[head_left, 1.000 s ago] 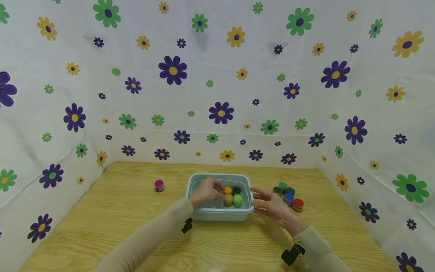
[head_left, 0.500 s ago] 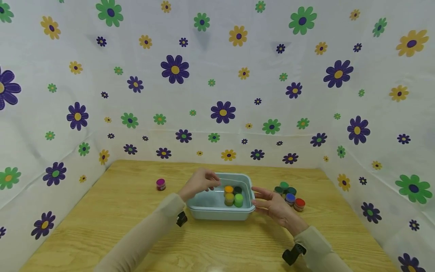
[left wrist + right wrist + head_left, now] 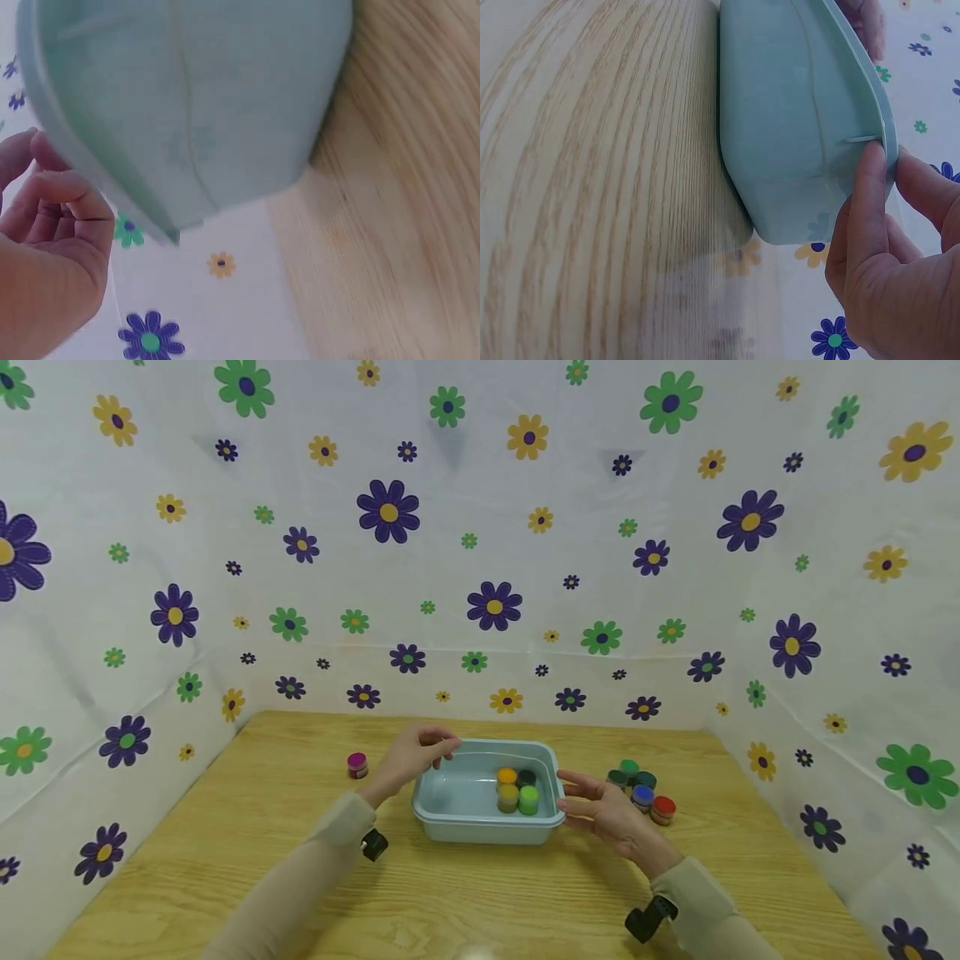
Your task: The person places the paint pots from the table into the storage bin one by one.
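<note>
A pale blue plastic tub (image 3: 489, 832) stands on the wooden table. Inside, at its right end, are small paint jars: light green (image 3: 528, 799), orange (image 3: 507, 775), mustard (image 3: 507, 798) and black-lidded (image 3: 527, 779). My right hand (image 3: 613, 820) pinches the tub's right rim; the right wrist view has the thumb at the rim's inner side and fingers against the outer wall. Over the tub's far left corner is my left hand (image 3: 408, 758), fingers loosely bent and nothing between them. In the left wrist view those fingers (image 3: 67, 187) are right beside the rim.
A magenta-lidded jar (image 3: 357, 766) stands alone left of the tub. Beyond my right hand is a cluster of jars, including a blue one (image 3: 642, 798), a red one (image 3: 663, 810) and a green one (image 3: 628, 768). A flower-patterned cloth (image 3: 480, 552) encloses the table's back and sides.
My left hand has risen from beside the jars inside the tub and moved left to its far left corner. The right hand keeps its place on the rim.
</note>
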`<state>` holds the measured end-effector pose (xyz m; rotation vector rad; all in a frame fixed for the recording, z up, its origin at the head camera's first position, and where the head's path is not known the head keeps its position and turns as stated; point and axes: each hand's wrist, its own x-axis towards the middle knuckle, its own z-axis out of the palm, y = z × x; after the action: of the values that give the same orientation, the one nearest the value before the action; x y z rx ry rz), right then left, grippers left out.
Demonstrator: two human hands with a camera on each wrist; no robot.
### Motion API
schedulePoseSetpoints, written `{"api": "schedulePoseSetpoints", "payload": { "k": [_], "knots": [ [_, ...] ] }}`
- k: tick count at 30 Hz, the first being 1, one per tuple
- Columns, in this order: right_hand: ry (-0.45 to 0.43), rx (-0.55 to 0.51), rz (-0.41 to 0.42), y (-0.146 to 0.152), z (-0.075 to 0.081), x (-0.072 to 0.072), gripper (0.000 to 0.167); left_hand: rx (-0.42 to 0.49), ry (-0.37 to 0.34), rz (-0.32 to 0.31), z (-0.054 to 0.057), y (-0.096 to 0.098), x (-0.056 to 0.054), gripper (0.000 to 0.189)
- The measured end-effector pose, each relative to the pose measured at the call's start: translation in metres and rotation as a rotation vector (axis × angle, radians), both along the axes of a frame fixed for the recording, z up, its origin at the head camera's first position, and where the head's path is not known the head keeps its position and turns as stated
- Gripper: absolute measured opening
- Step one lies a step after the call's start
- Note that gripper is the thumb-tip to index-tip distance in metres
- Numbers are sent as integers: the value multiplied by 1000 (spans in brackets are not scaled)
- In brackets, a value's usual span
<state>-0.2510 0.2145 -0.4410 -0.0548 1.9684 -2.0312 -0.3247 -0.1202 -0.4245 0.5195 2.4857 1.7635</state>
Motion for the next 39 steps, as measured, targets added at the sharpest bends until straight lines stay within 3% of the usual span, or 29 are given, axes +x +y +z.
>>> {"api": "schedulePoseSetpoints", "payload": {
  "k": [7,17,22,26,32,39],
  "knots": [
    [0,-3,11,1,-1,0,66,62,-77,51,4,-24,0,34],
    [6,-11,26,1,-1,2,69,-16,-59,108,-1,-60,-4,35],
    [-4,-8,3,1,0,1,67,45,-104,172,-2,-77,-3,37],
    [-6,-7,-5,1,1,0,66,104,-128,183,-3,-90,-3,36],
    [-1,-19,13,2,0,0,67,47,-85,205,-10,-110,-8,42],
    [5,-20,21,2,-1,-1,68,-17,-88,252,-21,-132,-10,45]
  ]
}}
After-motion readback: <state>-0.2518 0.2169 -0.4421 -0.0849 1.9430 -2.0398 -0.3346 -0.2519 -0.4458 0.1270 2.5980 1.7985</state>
